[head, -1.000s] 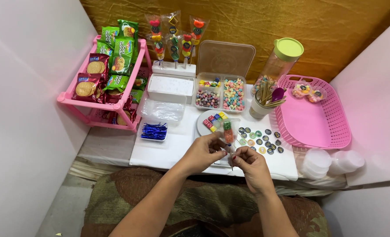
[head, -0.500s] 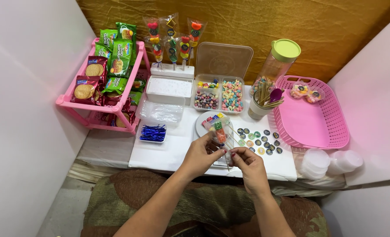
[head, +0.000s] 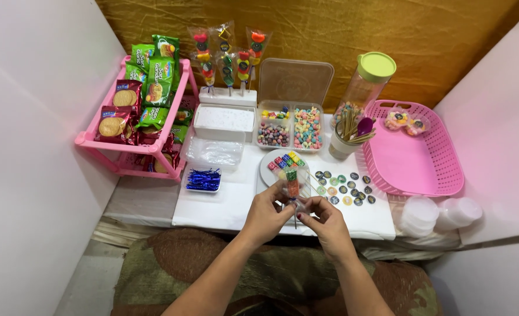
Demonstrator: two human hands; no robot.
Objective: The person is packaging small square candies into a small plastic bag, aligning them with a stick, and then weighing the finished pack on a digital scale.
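Candy skewer, bagged: stood upright, long axis near-to-far, neck pinched between left hand and right hand.

Four wrapped candy skewers stand upright; one pink basket.

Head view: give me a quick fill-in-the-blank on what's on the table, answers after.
1. Both hands, left hand and right hand, hold a candy skewer wrapped in a clear ____.
2. The tall jar has a ____ lid.
3. The biscuit packets sit on a ____ rack.
4. The blue twist ties lie ____ of the plate of cubes.

Answers: bag; green; pink; left
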